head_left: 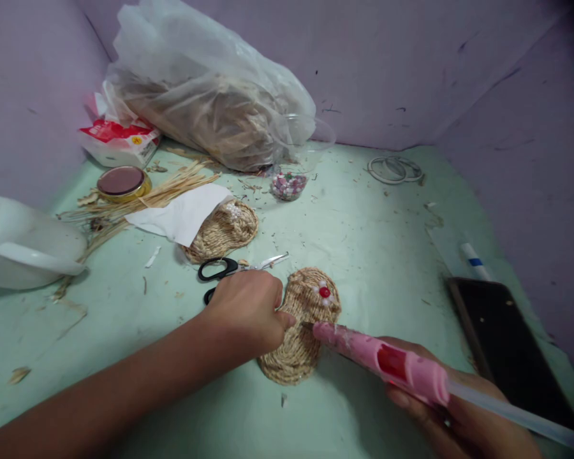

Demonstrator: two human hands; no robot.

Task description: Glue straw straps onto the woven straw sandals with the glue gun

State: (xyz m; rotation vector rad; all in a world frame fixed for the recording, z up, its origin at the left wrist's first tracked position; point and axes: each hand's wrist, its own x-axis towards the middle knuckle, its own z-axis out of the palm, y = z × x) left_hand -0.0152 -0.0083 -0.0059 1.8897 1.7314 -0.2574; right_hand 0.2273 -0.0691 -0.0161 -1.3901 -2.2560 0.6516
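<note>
A small woven straw slipper (291, 357) lies on the table, with a red bead ringed by white ones on its strap. My left hand (251, 312) is closed on the slipper's left edge, its thumb near the slipper's middle; the other fingertips are hidden. In my right hand (411, 389) is a pink hot glue gun (377, 357), a clear glue stick (516, 411) running out of its back. The gun's nozzle points at the slipper's middle, close to my left thumb. Black-handled scissors (217, 269) lie just beyond my left hand, partly covered by it.
Behind are a second woven slipper (224, 226), white paper (179, 210), straw strands (172, 185) and a clear cup of beads (289, 185). A plastic bag (210, 95) stands against the wall. On the left lies a white jug (23, 242); on the right, a phone (507, 344).
</note>
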